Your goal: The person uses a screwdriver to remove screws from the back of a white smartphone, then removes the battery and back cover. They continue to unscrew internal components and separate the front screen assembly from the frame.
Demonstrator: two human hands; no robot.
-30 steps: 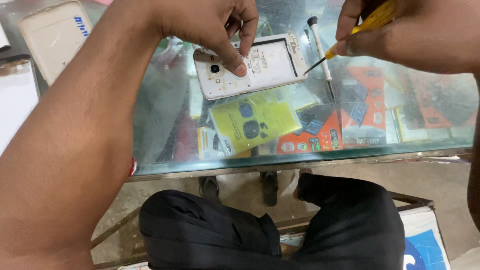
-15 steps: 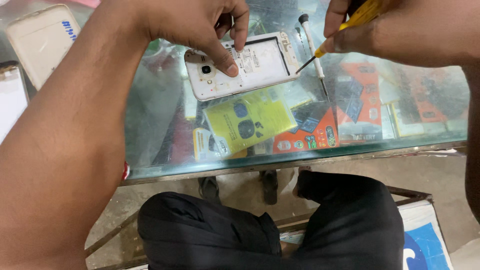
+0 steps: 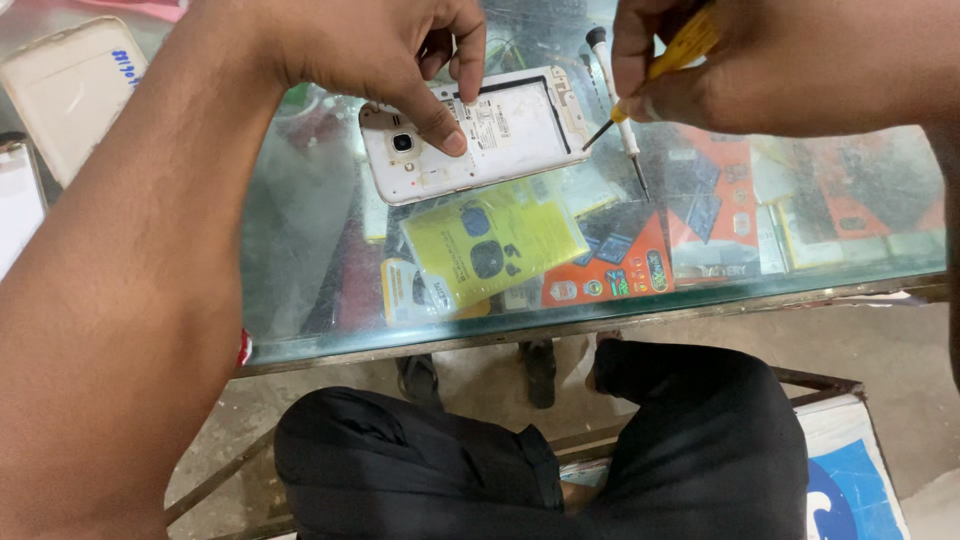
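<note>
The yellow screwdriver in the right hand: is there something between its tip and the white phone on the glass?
Nothing visible blocks it. The yellow screwdriver in the right hand points its dark tip at the right edge of the white phone. A second screwdriver lies on the glass counter beside that edge. The left hand presses the phone near its camera.

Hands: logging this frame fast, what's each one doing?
Left hand: pressing down on the white phone, fingers bent.
Right hand: closed on the yellow screwdriver.
</note>
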